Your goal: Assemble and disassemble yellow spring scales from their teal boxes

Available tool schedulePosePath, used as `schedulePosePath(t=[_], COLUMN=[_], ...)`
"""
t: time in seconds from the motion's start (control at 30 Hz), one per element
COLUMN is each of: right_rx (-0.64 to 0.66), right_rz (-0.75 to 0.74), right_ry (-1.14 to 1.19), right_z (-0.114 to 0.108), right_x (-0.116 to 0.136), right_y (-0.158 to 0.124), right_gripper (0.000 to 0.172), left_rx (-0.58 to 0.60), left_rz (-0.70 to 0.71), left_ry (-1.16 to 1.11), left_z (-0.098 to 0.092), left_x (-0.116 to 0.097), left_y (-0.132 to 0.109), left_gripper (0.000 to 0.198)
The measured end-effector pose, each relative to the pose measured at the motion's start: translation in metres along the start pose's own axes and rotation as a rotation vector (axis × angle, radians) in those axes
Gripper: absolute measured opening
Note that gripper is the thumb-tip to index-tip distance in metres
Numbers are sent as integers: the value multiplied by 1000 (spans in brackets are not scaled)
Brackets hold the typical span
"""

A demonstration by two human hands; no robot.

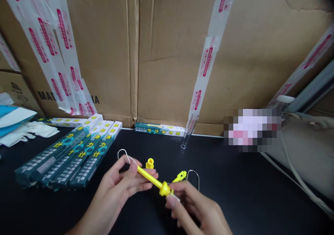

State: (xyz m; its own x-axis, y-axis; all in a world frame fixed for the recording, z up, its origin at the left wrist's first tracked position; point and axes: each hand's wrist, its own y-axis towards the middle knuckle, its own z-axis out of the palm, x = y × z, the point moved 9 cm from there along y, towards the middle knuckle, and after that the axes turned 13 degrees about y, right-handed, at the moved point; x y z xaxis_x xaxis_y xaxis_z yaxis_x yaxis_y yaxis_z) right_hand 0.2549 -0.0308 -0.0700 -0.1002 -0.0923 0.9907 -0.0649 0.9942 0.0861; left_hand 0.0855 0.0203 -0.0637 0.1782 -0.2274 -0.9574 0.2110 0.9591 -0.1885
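A yellow plastic rod (150, 177), which looks like the inner part of a spring scale, slants between my two hands. My left hand (122, 179) pinches its upper left end, where a bent wire hook (122, 152) sticks out. At the lower right end is a round yellow collar (164, 189), with my right hand (198, 203) closed on the parts just beyond it; those parts are mostly hidden by the fingers. A loose yellow cap (149, 163) stands on the table behind my left fingers. Behind my right hand lie a flat yellow piece (180, 175) and a wire loop (194, 174).
Several green-and-white spring scale boxes (88, 158) lie fanned at the left, beside white gloves (31, 132). Another box (159, 129) rests against the cardboard wall (169, 54). A clear tube (190, 131) leans there. At right are a blurred-out pink item (250, 127) and a cord (294, 179).
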Motion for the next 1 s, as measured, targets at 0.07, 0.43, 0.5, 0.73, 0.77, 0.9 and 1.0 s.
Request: schedulePosePath(t=[0.07,0.43,0.5,0.73,0.77,0.9,1.0], right_rx=[-35,-211,-229,-243,-237,-209,-183], right_rz=[21,171,183,277,295,276,257], right_ry=[144,651,712,896,909,877,801], right_z=[-14,-42,-42,-39,-37,-36,-33], right_x=[3,4,2,-9,-11,-9,-7], right_y=[5,15,15,16,16,14,13], right_gripper=[27,36,37,34,34,37,38], left_rx=[-10,103,120,261,275,325,307], left_rz=[18,67,67,-94,-101,-73,-60], left_ry=[21,346,369,449,446,354,364], left_z=[-2,-1,0,18,20,25,25], left_x=[-1,7,8,21,21,16,11], left_y=[2,3,3,-4,-6,-10,-12], left_gripper=[50,39,39,32,33,46,40])
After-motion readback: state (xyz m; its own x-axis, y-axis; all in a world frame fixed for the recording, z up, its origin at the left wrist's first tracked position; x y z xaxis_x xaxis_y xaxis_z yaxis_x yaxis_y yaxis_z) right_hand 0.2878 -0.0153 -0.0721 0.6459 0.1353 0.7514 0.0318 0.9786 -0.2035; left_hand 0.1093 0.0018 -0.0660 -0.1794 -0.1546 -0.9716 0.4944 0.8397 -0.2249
